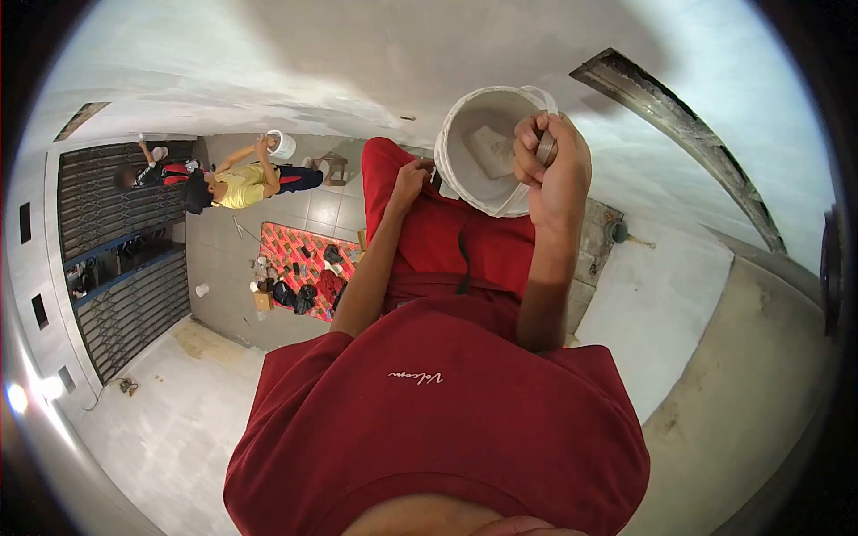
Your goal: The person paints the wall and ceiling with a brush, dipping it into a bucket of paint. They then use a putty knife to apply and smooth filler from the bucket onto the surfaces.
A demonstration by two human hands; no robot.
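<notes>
My right hand [556, 170] is closed at the near side of a white plastic bucket [451, 116], its fingers wrapped round a pale, ridged grip on the bucket's handle. The bucket hangs tilted, its mouth facing me, with a pale squarish piece [493, 152] inside and whitish smears on the wall. Beside the bucket's left edge, my left hand [411, 185] rests by my red trousers [460, 250], fingers curled in. A small dark and white thing [440, 184] shows at its fingertips; I cannot tell what it holds.
A person in a yellow shirt [241, 185] at the left holds a white bucket [283, 145]; another person [161, 174] is by the metal folding gate [125, 201]. Below lies a red patterned mat [277, 239] with scattered items. A dark-edged wall opening [679, 134] is at right.
</notes>
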